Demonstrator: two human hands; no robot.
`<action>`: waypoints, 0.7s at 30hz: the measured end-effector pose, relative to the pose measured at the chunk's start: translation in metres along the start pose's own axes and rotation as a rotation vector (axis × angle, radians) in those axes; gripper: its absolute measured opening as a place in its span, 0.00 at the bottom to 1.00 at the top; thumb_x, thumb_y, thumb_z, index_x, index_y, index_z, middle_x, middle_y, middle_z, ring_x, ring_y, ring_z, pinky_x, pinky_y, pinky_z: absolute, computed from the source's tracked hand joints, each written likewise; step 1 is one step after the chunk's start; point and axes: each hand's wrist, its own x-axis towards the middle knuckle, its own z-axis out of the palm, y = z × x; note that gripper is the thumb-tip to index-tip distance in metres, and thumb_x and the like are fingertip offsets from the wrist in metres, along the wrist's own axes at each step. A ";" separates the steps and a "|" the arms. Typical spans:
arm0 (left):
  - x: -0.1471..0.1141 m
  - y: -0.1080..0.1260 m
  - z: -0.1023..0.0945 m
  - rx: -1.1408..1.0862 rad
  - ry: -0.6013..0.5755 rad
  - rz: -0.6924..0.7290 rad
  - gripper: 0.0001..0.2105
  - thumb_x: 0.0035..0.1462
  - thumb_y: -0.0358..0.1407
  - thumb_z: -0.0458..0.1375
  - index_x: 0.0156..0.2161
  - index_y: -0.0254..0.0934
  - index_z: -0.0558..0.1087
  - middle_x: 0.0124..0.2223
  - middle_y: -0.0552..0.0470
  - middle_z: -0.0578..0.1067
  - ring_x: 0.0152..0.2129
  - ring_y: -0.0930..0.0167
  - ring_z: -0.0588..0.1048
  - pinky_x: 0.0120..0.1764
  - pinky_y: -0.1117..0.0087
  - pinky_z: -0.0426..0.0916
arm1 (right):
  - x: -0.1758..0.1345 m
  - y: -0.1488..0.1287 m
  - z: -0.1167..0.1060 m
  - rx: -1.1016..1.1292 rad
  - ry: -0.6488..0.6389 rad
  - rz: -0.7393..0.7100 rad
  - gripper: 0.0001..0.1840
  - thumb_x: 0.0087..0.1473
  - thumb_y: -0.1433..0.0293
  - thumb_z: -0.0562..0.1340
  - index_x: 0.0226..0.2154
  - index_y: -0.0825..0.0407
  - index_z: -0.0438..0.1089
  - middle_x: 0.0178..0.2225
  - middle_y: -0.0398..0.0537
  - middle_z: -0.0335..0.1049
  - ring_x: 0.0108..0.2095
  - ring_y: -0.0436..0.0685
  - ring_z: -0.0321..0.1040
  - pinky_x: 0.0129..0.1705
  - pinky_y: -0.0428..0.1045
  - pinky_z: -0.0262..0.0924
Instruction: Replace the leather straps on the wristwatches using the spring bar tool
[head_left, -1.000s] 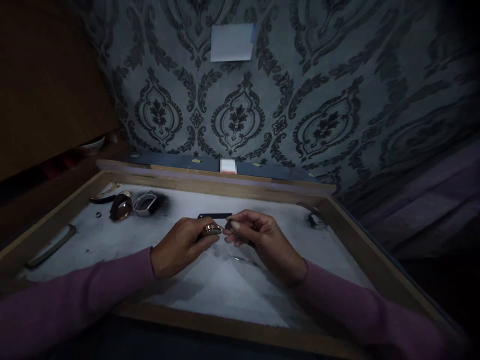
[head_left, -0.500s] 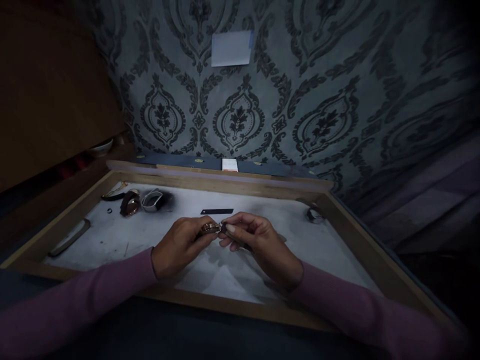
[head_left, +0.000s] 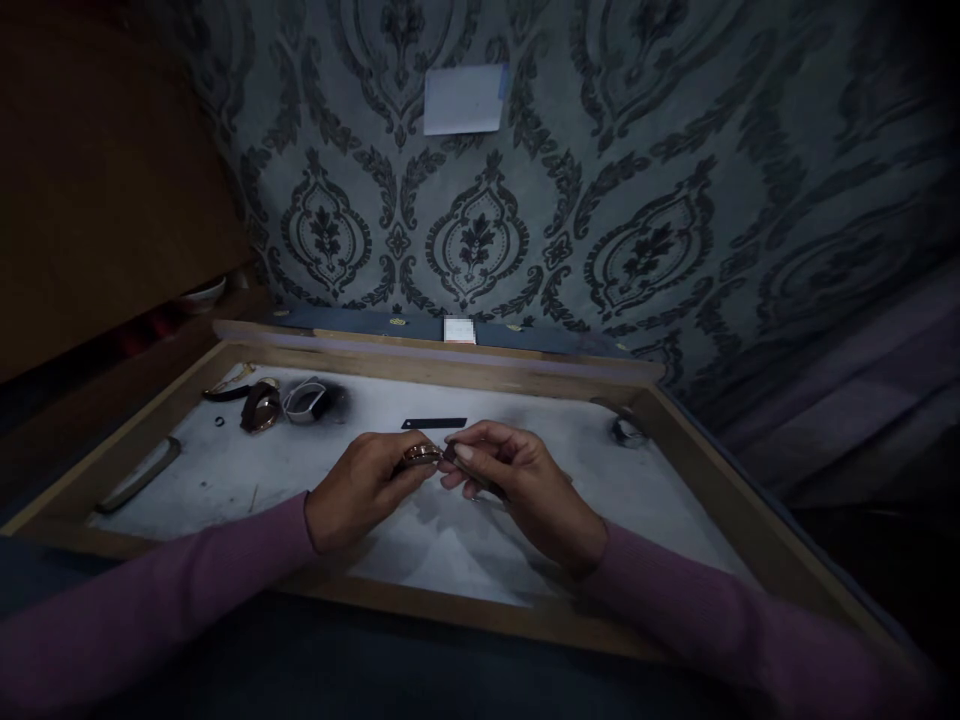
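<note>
Over the white bottom of a wooden-sided tray, both hands are close together. My left hand (head_left: pixel 365 490) is closed, pinching a rose-gold watch case (head_left: pixel 421 455) edge-on between thumb and fingers. In my right hand (head_left: pixel 525 490), also closed, is a dark watch strap (head_left: pixel 451 453). The strap's end is right beside the edge of the case; whether the two are joined I cannot make out. Most of the strap's length is hidden by the right fingers. Just beyond the hands lies a flat black blade-shaped strip (head_left: pixel 435 424) with a small hole at one end.
Wooden walls (head_left: pixel 450 372) border the tray. At its back left lie a brown-strapped watch (head_left: pixel 261 406), a white-banded watch (head_left: pixel 305 402) and a small black ring (head_left: pixel 219 421). A loose strap (head_left: pixel 142 478) lies left, a dark coiled item (head_left: pixel 627 430) right.
My right hand and the strap end have shifted very slightly to the right. The left hand keeps its grip on the watch case, almost still.
</note>
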 end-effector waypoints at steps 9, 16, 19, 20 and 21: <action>0.001 0.000 0.000 0.009 0.000 -0.002 0.08 0.62 0.32 0.52 0.33 0.34 0.71 0.25 0.57 0.69 0.21 0.76 0.64 0.27 0.74 0.56 | 0.002 0.001 -0.001 -0.030 -0.003 -0.032 0.12 0.45 0.64 0.71 0.30 0.53 0.74 0.26 0.45 0.77 0.26 0.51 0.75 0.24 0.43 0.63; 0.000 0.001 -0.001 -0.003 -0.011 0.001 0.07 0.61 0.32 0.52 0.33 0.34 0.71 0.24 0.57 0.68 0.21 0.76 0.64 0.27 0.74 0.57 | 0.002 0.002 -0.001 -0.042 -0.014 -0.051 0.10 0.46 0.64 0.71 0.30 0.52 0.74 0.25 0.45 0.77 0.26 0.51 0.75 0.23 0.42 0.62; 0.001 0.001 -0.001 -0.001 -0.009 0.000 0.08 0.62 0.32 0.52 0.33 0.34 0.71 0.24 0.58 0.67 0.21 0.76 0.63 0.27 0.74 0.56 | 0.002 0.002 -0.001 -0.056 -0.011 -0.055 0.10 0.46 0.64 0.71 0.31 0.52 0.74 0.26 0.45 0.77 0.26 0.51 0.75 0.24 0.43 0.62; 0.001 0.001 -0.001 0.000 -0.007 0.000 0.08 0.62 0.32 0.52 0.33 0.34 0.70 0.24 0.58 0.66 0.20 0.76 0.63 0.26 0.74 0.56 | 0.002 0.002 -0.001 -0.062 -0.008 -0.056 0.10 0.47 0.64 0.71 0.31 0.52 0.74 0.26 0.45 0.77 0.26 0.51 0.75 0.24 0.43 0.62; 0.001 0.001 -0.001 0.000 -0.005 0.001 0.08 0.62 0.32 0.52 0.32 0.34 0.70 0.23 0.59 0.66 0.20 0.76 0.62 0.26 0.74 0.55 | 0.002 0.001 -0.001 -0.067 -0.005 -0.058 0.10 0.47 0.64 0.71 0.31 0.52 0.74 0.26 0.45 0.77 0.26 0.51 0.75 0.24 0.43 0.62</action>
